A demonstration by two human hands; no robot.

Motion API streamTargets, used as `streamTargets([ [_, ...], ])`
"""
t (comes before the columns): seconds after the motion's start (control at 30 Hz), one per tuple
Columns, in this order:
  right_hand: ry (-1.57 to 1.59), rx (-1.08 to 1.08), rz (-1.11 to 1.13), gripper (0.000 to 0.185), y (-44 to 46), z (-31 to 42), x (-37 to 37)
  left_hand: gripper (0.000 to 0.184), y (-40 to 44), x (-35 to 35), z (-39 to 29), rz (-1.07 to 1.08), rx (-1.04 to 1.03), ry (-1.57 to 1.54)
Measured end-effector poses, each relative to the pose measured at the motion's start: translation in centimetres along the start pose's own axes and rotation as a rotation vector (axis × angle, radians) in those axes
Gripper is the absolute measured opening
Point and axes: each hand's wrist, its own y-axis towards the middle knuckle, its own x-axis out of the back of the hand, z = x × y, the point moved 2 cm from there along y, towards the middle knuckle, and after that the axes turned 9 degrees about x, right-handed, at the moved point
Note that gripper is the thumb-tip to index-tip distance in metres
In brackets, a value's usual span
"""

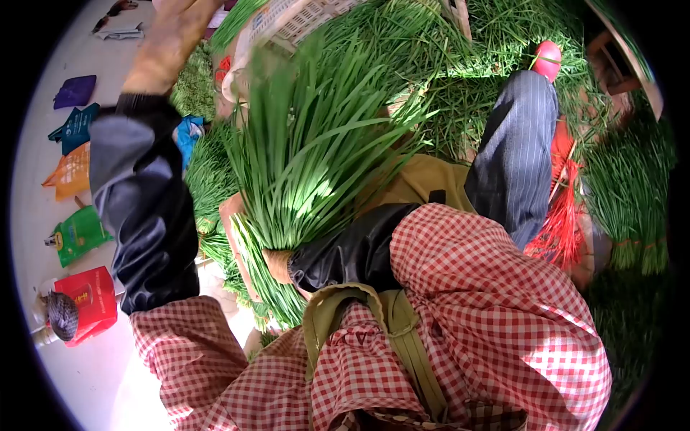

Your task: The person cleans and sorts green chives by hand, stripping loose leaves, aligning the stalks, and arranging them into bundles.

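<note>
A large bunch of green garlic chives stands fanned out in front of me, with its pale stalks towards my lap. My right hand crosses in a black sleeve and grips the stalk part of this bunch. Leaves and stalks hide most of its fingers. My left hand reaches far up at the top left, apart from the bunch and blurred. Its fingers run out of the picture, so whether it holds anything cannot be seen.
Loose chives cover the ground ahead. Tied bunches stand at the right, near red strings. A pale plastic crate lies at the top. Coloured bags, among them a green one and a red one, line the left.
</note>
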Motion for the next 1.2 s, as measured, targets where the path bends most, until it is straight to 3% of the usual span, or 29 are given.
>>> streamTargets([
  [0.07,-0.008,-0.007,-0.012,0.028,0.0,0.0,0.0,0.032,2.2,-3.3,-7.5,0.09,0.404,-0.631],
  [0.13,-0.009,-0.03,-0.024,0.028,-0.2,-0.4,-0.2,0.031,1.2,-5.3,-8.6,0.291,0.383,-0.648],
  [0.17,-0.007,-0.039,-0.032,0.028,-0.3,-0.5,-0.2,0.035,-0.5,-7.8,-6.6,0.396,0.102,-0.392],
  [0.2,-0.012,-0.047,-0.039,0.028,-0.4,-0.6,-0.3,0.035,-1.9,-10.0,-5.7,0.399,0.098,-0.392],
  [0.27,-0.019,-0.055,-0.055,0.028,-0.5,-0.5,-0.2,0.043,-4.4,-13.5,-4.4,0.357,-0.064,0.197],
  [0.37,-0.032,-0.064,-0.083,0.028,-0.4,-0.6,-0.1,0.053,-6.8,-15.6,-2.4,0.51,0.116,0.219],
  [0.5,-0.047,-0.086,-0.116,0.028,-0.4,-0.6,0.0,0.051,-7.6,-16.1,-1.5,0.476,0.157,0.198],
  [0.77,-0.067,-0.117,-0.146,0.027,-0.3,-1.1,-0.1,0.057,-7.4,-17.9,0.8,0.609,0.284,0.048],
  [0.9,-0.065,-0.12,-0.15,0.027,-0.1,-1.0,-0.2,0.051,-8.2,-19.0,1.2,0.536,0.466,-0.273],
  [1.0,-0.065,-0.134,-0.159,0.027,-0.2,-0.9,-0.3,0.03,-7.6,-17.4,0.2,0.529,0.372,-0.44],
  [1.07,-0.077,-0.148,-0.165,0.026,0.1,-0.8,-0.5,0.022,-7.5,-15.4,-0.8,0.257,0.101,0.414],
  [1.13,-0.1,-0.173,-0.182,0.026,0.1,-0.7,-0.5,0.021,-8.1,-15.1,0.0,0.182,0.036,0.487],
  [1.2,-0.162,-0.248,-0.215,0.026,-0.3,-0.5,-0.7,0.02,-8.3,-14.2,1.6,0.08,0.167,0.184],
])
